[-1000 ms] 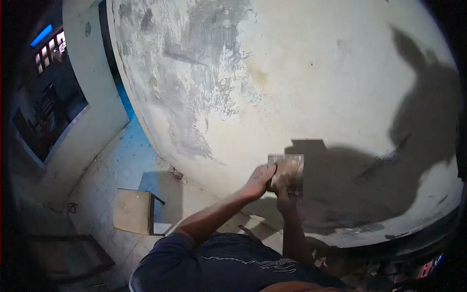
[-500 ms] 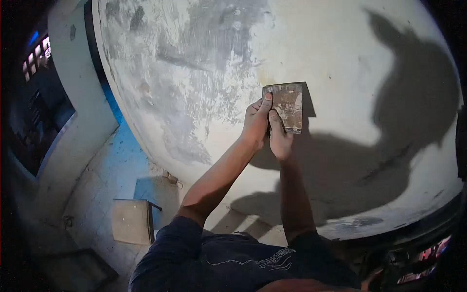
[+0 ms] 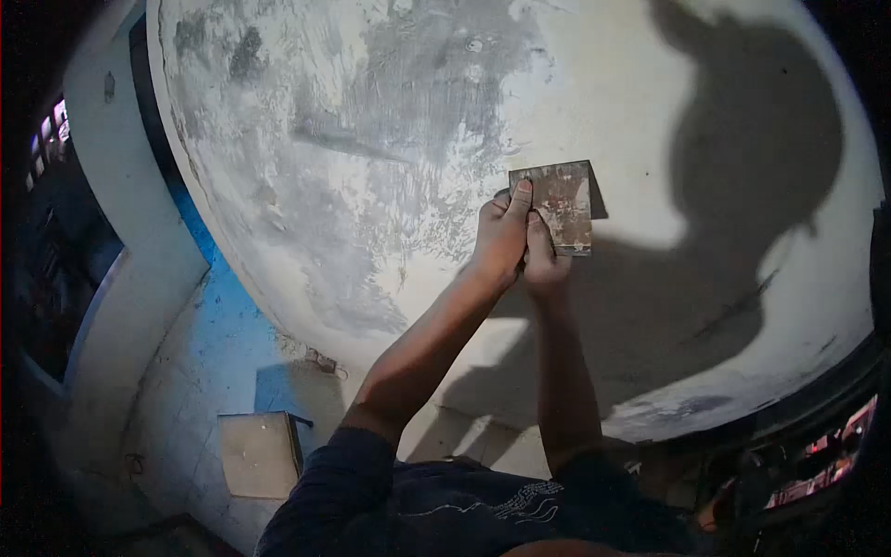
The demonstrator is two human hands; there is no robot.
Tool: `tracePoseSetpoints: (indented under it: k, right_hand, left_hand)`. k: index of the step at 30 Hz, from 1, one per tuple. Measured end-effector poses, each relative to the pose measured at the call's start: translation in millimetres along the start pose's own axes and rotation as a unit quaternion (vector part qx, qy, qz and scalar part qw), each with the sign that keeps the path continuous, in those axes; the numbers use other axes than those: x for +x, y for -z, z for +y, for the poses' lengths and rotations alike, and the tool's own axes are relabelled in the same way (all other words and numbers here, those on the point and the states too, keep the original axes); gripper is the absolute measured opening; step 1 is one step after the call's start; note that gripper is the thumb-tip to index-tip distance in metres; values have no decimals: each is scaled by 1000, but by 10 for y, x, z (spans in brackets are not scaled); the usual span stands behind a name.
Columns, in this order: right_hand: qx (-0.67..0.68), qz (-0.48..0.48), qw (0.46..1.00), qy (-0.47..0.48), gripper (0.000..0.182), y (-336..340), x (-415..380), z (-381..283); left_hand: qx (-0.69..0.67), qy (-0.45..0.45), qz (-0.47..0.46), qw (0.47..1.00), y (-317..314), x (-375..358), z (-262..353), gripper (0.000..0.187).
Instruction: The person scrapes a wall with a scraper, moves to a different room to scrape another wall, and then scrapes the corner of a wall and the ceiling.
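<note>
Both my hands grip a flat, rectangular plaster scraper (image 3: 564,209), brown and blotched with pale smears. It lies close against the curved-looking wall (image 3: 613,84) and casts a narrow shadow along its right side. My left hand (image 3: 504,227) is closed at the scraper's left edge, thumb pressed on its face. Just below and to the right, my right hand (image 3: 546,255) is closed on the lower left part, its thumb also on the face. The fingers behind the scraper are hidden. Left of the scraper, a rough grey-and-white patch (image 3: 418,121) covers the wall.
A small square-topped stool (image 3: 258,455) stands on the floor at lower left, beside a blue floor strip (image 3: 223,306). Small rubble (image 3: 318,359) lies at the wall's foot. A large shadow (image 3: 761,139) falls across the wall's right side.
The scraper, with both hands on it, has shifted slightly up the wall. My view has tilted, so the wall and stool appear lower. Both hands keep their grip.
</note>
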State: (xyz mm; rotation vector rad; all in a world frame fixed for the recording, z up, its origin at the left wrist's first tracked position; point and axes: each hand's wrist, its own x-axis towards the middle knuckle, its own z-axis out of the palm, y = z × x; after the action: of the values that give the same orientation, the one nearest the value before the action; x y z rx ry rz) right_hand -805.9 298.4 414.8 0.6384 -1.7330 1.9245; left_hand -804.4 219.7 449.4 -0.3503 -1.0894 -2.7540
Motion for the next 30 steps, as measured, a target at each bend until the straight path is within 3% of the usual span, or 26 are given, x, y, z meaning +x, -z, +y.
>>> tracePoseSetpoints:
  k: [3,4,6,7,8,9,10,11,13,15,17,19,21,23,24,26,27,29,30]
  right_hand:
    - [-11,-13,998,-61,31,103,-46,6]
    - [-4,-22,1000,-19,30,181,-96,208]
    - [-50,-35,998,-26,31,337,-383,546]
    - [-91,-69,993,-37,32,425,-581,622]
    - [-132,-103,985,-44,34,513,-781,697]
    - [-140,-142,975,-97,37,611,-1014,777]
    - [-150,-183,960,-149,40,710,-1244,857]
    - [-153,-210,941,-218,42,872,-1628,1242]
    - [-158,-227,902,-332,44,1190,-2520,1967]
    - [-143,-193,880,-410,43,1316,-3246,2235]
    - [-96,-177,856,-477,44,1236,-3454,1876]
    - [-49,-218,880,-419,42,1259,-3193,1955]
    - [-60,-187,862,-467,42,1341,-2460,1428]
    - [-98,-86,821,-555,43,1332,-1764,642]
    - [-125,-46,811,-570,43,1313,-1538,309]
    - [-267,-107,909,-303,41,1732,-1818,655]
    - [-328,-131,923,-155,40,1950,-1982,833]
    - [-423,-166,880,141,38,2276,-2283,1100]
    - [-420,-172,869,199,38,2153,-2297,927]
  left_hand:
    - [66,15,11,998,197,28,-233,36]
    - [102,18,18,994,234,-5,-263,37]
    - [158,81,-37,983,464,-300,-233,39]
    - [161,62,19,985,524,-473,-338,41]
    - [224,35,-22,974,987,-567,-656,41]
    - [233,101,19,967,1203,-842,-733,43]
    - [342,71,7,937,1539,-1113,-898,45]
    - [370,177,-7,912,2074,-1462,-1170,46]
    - [567,268,-4,779,2835,-2275,-1457,46]
    - [488,401,95,769,3135,-3037,-1509,46]
    - [379,431,168,802,3342,-3547,-1522,43]
    - [442,312,109,834,3727,-3774,-1518,37]
    - [414,239,200,856,2937,-3385,-816,33]
    - [485,122,183,846,1945,-3013,-53,32]
    - [489,115,186,844,1583,-2947,151,32]
    - [496,40,116,859,1090,-2923,271,30]
    - [468,92,98,873,1026,-2933,159,31]
    - [456,158,100,870,1346,-2989,-459,31]
    - [458,168,101,867,1330,-3003,-599,31]
